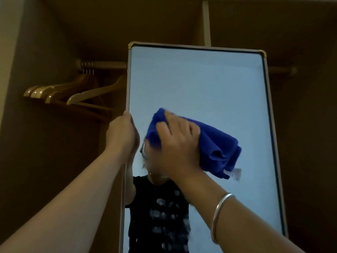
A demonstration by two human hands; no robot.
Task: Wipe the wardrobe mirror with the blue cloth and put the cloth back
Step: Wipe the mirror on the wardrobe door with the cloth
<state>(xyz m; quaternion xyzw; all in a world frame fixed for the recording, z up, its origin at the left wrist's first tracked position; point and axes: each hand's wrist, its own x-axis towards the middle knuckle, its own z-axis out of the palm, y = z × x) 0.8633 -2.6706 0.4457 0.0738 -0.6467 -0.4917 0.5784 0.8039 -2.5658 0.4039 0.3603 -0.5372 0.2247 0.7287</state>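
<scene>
Blue cloth (215, 143), bunched into a thick wad, is pressed flat against the wardrobe mirror (200, 84) by the right hand (176, 141), whose fingers are spread over the cloth's left half and closed down on it. A silver bangle (219, 214) sits on that forearm. The left hand (122, 132) is curled around the mirror's left edge at about the same height, gripping the frame (129, 73) to steady it.

Wiping appears to be under way, with the cloth on the middle of the glass, somewhat left of centre. Whether the upper glass has been cleaned cannot be told; it looks even and pale. Lower down, pale smudges show over the reflected dark shirt, so I judge that part is not yet done. Putting the cloth back is also left, and its resting place is not in view.

Left of the mirror, wooden hangers (73, 92) hang on a rail (104, 64) inside the brown wardrobe (45, 161).
</scene>
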